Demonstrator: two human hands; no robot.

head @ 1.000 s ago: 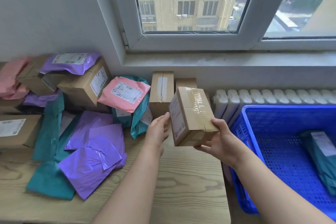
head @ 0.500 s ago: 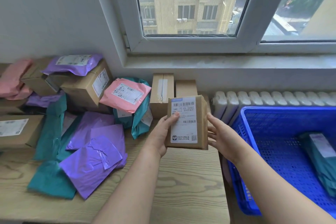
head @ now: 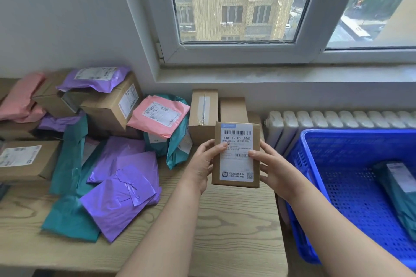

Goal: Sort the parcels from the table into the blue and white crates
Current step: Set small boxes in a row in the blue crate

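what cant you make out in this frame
Head view, the only one:
- White crate: nowhere in frame.
- Blue crate: cut off by the right and bottom edges, so its full contents can't be told. The teal parcel inside is cropped too.
- Held cardboard box: back face turned away from the camera, and the fine print is too small to read.
- Labelled brown box: cropped by the left edge.

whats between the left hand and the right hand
A small brown cardboard box, gripped upright at its side edges by the left hand and right hand, shown in the head view.
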